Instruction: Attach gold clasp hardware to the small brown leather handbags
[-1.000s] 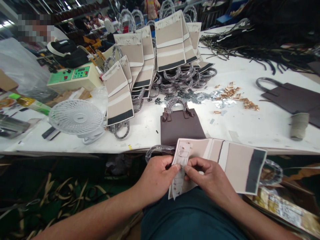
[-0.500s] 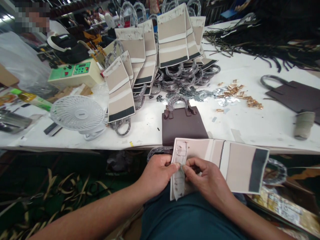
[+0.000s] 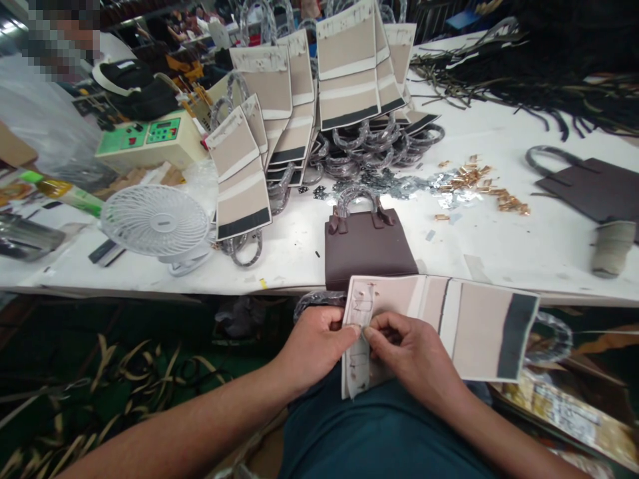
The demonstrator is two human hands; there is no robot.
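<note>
A beige-lined handbag panel (image 3: pixel 476 326) with white strips and a dark band lies across my lap, wrapped handles showing past both ends. My left hand (image 3: pixel 317 346) is closed on its left edge, thumb on top and fingers underneath. Close beside that thumb, my right hand (image 3: pixel 417 352) pinches thumb and forefinger together at the whitish strip (image 3: pixel 360 306) along the edge. Whatever sits between those fingertips is too small to make out. Just beyond the panel, a dark brown handbag piece (image 3: pixel 369 246) with a plastic-wrapped handle rests on the table.
Stacked handbag panels (image 3: pixel 347 73) stand at the back of the white table (image 3: pixel 499 246). Gold metal fittings (image 3: pixel 472 178) and small metal plates (image 3: pixel 389 186) lie scattered in front. A white fan (image 3: pixel 157 223) stands left; another brown panel (image 3: pixel 594 186) lies right.
The view has shifted slightly. My right fingertips have moved a little left, closer to my left thumb; my left hand keeps its hold on the panel.
</note>
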